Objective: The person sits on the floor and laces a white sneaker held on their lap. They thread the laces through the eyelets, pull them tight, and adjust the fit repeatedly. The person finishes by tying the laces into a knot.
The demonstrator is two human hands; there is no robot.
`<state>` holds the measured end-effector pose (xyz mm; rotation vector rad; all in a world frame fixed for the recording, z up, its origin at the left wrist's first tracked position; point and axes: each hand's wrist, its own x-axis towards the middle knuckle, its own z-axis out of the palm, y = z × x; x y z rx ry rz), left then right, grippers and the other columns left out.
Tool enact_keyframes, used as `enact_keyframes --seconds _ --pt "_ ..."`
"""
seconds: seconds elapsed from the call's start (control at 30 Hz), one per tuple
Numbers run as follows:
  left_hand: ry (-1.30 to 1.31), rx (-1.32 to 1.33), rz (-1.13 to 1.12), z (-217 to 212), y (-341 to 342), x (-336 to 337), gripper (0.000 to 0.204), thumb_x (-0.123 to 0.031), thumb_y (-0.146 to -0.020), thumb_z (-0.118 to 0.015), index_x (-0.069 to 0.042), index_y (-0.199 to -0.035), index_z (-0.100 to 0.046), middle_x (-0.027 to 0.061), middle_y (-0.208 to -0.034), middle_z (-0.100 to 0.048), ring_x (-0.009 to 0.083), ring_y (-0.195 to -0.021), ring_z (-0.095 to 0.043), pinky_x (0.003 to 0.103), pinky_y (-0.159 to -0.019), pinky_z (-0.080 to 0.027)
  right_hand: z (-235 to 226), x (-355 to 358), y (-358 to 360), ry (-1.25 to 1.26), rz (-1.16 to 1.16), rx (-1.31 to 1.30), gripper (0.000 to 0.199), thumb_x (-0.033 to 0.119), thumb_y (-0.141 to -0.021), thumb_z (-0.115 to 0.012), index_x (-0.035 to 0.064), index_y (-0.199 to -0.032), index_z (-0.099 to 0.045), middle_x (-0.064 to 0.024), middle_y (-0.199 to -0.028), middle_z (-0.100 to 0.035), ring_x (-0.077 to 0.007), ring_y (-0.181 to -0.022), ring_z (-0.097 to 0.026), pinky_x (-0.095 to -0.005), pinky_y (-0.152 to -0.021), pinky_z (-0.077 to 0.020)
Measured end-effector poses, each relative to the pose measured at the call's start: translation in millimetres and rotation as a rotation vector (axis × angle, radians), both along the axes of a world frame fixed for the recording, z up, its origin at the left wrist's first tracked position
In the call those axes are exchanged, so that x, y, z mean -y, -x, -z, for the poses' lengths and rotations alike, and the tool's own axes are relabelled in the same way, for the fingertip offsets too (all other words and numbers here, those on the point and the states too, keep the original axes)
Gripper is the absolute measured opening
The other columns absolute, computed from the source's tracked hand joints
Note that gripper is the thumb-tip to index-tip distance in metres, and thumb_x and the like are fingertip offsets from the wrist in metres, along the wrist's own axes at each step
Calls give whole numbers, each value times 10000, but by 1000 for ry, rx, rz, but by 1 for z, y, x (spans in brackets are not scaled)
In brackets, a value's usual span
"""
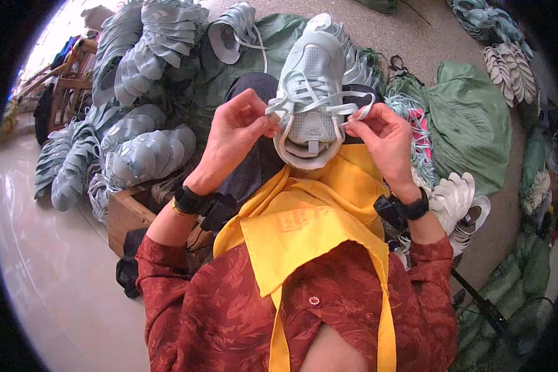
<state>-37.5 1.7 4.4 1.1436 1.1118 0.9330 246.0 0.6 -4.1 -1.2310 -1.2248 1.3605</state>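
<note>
Hands are working at the laces of a pale grey-blue shoe [310, 80], which is resting on the person's lap with its toe pointing away and its opening facing the body. The left hand [235, 133] is pinching one end of the white lace [316, 102] between thumb and fingertips beside the shoe's left edge. The right hand [381, 133] is pinching the other end of the lace at the shoe's right edge, the fingers curled in around it. The lace is crossing over the tongue between the two hands. A yellow apron [304, 217] is lying under the heel of the shoe. Stacks of grey-blue shoe uppers [142, 56] are piling up to the left on a green sheet [471, 124], and white soles [456, 198] are lying near the right wrist.
</note>
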Motion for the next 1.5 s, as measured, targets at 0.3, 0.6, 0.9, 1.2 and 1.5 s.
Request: enact_keyframes --seconds 0.3,0.6,0.9,1.2,1.5 --pt "-7 25 15 10 5 3 72 -68 -1003 -654 -28 -969 -604 69 -987 -734 125 -902 -714 278 -813 -600 5 -1 3 -34 36 66 70 -31 -907 -714 1 -941 -662 -26 -896 -736 -98 -819 -711 -262 -766 -595" --pt "-5 52 -94 6 -2 5 40 7 -962 -662 9 -946 -625 59 -882 -716 103 -840 -695 260 -774 -592 -12 -3 15 -264 -53 518 109 19 -853 -774 4 -889 -673 -52 -794 -744 -90 -740 -718 -259 -689 -564" --pt "-76 -36 -86 15 -7 2 41 13 -940 -676 10 -932 -635 37 -894 -710 92 -840 -682 249 -770 -572 -1 6 1 -118 -30 391 91 48 -889 -764 9 -922 -688 -35 -821 -744 -81 -745 -704 -249 -698 -560" --pt "-399 -527 0 -10 -13 -1 96 50 -836 -675 13 -876 -596 81 -805 -661 151 -732 -654 294 -669 -537 -16 15 -1 -272 -9 535 113 23 -861 -779 19 -932 -690 -44 -835 -722 -114 -727 -693 -265 -692 -561" --pt "-527 -559 -17 -8 -25 0 92 28 -837 -661 11 -871 -577 102 -757 -613 217 -683 -621 345 -622 -490 -28 13 18 -623 -120 860 209 78 -827 -784 16 -985 -663 -137 -994 -667 -328 -912 -676 -424 -817 -554"
